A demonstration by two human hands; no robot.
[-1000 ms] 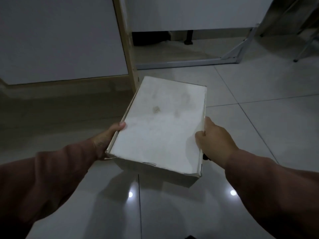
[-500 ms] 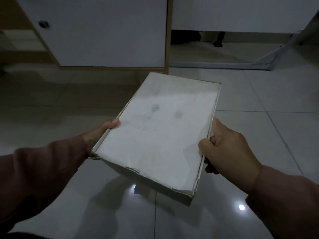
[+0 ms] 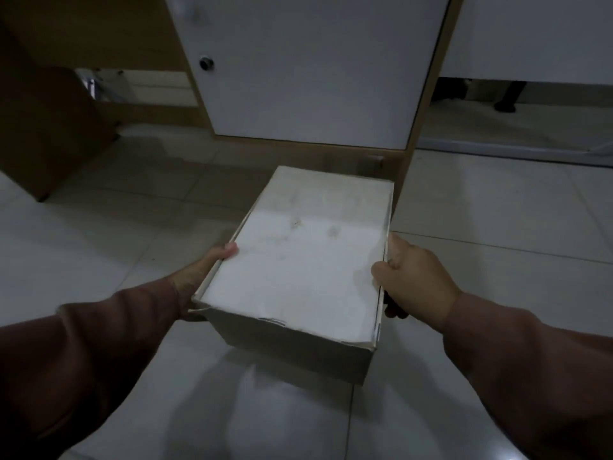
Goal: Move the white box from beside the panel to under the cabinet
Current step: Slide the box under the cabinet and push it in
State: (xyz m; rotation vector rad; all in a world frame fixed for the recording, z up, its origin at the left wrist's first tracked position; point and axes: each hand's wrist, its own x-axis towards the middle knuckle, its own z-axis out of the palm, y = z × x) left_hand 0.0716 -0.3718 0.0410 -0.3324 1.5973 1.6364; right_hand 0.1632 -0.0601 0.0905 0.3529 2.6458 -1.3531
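While it hangs above the pale tiled floor [image 3: 497, 227], the white rectangular cardboard box [image 3: 298, 260] sits clamped between both hands, left hand [image 3: 212, 263] and right hand [image 3: 414, 280] closed on its long sides, just before the white-doored wooden cabinet [image 3: 315, 78]. It looks light and stiff; side holds suit it.

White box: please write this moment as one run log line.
white box held above floor | left hand, right hand grip its sides | cabinet ahead | not yet placed
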